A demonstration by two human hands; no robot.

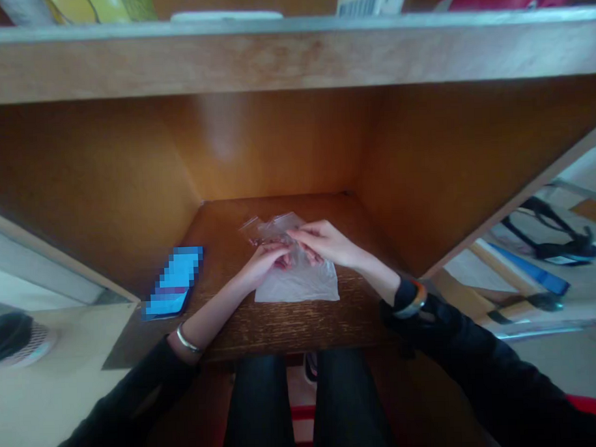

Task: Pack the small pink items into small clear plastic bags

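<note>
Left hand point(265, 264) and right hand point(323, 243) met close together, fingers pinching a clear plastic bag point(297, 282) lying on the wooden bench point(282, 328), beneath a shelf point(292, 54); a pixelated blue phone point(175, 283) lay near a silver bangle point(187, 339).

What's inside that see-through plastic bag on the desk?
Something small and reddish-brown shows through the clear plastic bag near its top edge, but it's too blurry to name. The left hand and right hand cover the middle, so whatever lies there stays hidden.
</note>
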